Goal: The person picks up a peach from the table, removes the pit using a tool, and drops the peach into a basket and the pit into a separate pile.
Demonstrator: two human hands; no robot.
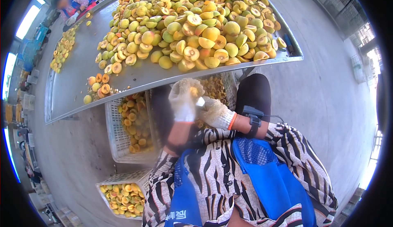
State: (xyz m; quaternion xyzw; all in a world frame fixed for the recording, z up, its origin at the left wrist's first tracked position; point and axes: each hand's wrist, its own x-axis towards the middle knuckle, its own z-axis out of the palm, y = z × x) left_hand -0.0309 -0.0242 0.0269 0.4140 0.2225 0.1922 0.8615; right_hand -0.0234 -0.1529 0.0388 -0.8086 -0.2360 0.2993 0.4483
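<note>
My left hand (pixel 184 99), in a white knitted glove with wet, stained fingers, is closed around a small yellow peach half (pixel 193 91), mostly hidden by the fingers. Close against it, my right hand (pixel 217 113), in a similar glove with an orange cuff, grips a small tool with a bright, pale blade (pixel 200 101). Its handle is hidden in the fist. Both hands are over my lap, just in front of the table edge. Beyond them, a large heap of halved, yellow-green peaches (pixel 192 30) covers much of the metal table (pixel 82 71).
Below the table, a white crate (pixel 116 135) holds peach halves; another crate (pixel 123 177) stands nearer me. Brown-yellow scraps (pixel 217 88) lie beneath my hands. A dark-handled tool (pixel 288 43) rests at the table's right. Another person (pixel 75 3) works at the far left corner.
</note>
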